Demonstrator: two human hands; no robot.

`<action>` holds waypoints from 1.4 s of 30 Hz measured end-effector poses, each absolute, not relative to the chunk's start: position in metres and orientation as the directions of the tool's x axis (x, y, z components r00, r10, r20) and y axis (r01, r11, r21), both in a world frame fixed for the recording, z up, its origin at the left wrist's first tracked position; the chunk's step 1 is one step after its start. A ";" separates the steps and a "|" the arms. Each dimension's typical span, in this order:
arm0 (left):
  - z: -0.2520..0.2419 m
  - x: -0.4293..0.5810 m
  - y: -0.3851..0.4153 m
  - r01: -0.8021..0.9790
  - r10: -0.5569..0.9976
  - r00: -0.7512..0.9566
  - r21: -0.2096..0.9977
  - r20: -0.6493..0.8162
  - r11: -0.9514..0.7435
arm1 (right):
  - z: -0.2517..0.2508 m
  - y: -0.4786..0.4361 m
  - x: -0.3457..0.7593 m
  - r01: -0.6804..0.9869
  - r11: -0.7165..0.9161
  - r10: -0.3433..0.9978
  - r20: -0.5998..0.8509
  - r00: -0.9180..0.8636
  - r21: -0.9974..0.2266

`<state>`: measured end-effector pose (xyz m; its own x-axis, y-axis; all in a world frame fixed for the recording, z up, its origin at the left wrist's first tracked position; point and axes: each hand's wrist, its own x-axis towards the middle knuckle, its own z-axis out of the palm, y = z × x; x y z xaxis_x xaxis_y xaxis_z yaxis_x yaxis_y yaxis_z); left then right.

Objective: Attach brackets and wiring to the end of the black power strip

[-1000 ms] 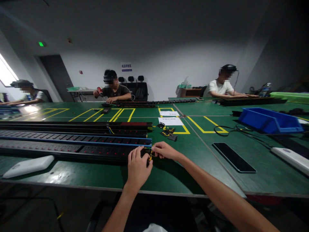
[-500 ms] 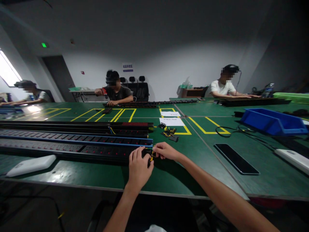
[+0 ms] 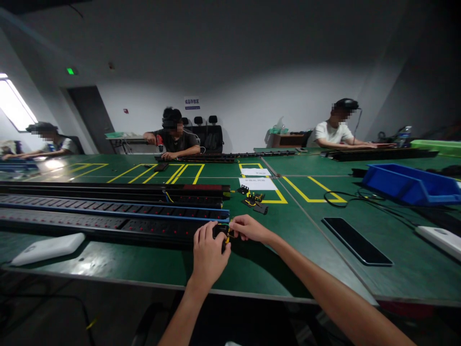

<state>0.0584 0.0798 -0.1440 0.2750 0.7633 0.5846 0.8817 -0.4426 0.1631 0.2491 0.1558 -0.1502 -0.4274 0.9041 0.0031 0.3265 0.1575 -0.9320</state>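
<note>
A long black power strip (image 3: 154, 228) with red-marked sockets lies nearest me on the green table. My left hand (image 3: 211, 252) is wrapped over its right end, fingers on top and thumb on the near side. Out of that end come yellow and green wires (image 3: 227, 234). My right hand (image 3: 250, 228) is closed in a pinch on a wire just off the end; the exact fingertip contact is too small to see. Beyond the strip, small black brackets with yellow pieces (image 3: 252, 197) lie in a loose group.
More long strips (image 3: 108, 192) lie parallel behind mine. White power banks sit left (image 3: 46, 249) and right (image 3: 441, 240), with a phone (image 3: 356, 241) and a blue bin (image 3: 406, 185) on the right. Across the table, people work, one with a power drill (image 3: 159, 142).
The view has shifted slightly, so the scene sits a little lower and further right. Both hands keep nearly the same hold at the strip's end.
</note>
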 end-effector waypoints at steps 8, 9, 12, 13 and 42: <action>-0.146 0.058 0.080 0.879 0.765 0.269 0.175 0.586 -0.443 | -0.150 0.155 0.249 0.329 0.157 0.903 0.001 -0.429 -0.931; -0.146 0.058 0.080 0.880 0.768 0.267 0.178 0.583 -0.441 | -0.150 0.155 0.249 0.327 0.155 0.903 -0.001 -0.430 -0.932; -0.145 0.059 0.080 0.882 0.775 0.261 0.183 0.576 -0.433 | -0.151 0.156 0.249 0.320 0.155 0.901 0.002 -0.433 -0.935; -0.145 0.059 0.080 0.883 0.776 0.259 0.184 0.575 -0.431 | -0.151 0.155 0.249 0.318 0.160 0.901 0.006 -0.435 -0.935; -0.148 0.058 0.082 0.883 0.775 0.258 0.185 0.577 -0.432 | -0.152 0.156 0.249 0.330 0.166 0.903 0.008 -0.430 -0.929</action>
<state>0.0583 0.0820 -0.1483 0.2585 0.7751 0.5766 0.8827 -0.4320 0.1850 0.2486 0.1558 -0.1521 -0.4304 0.9026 0.0079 0.3302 0.1656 -0.9293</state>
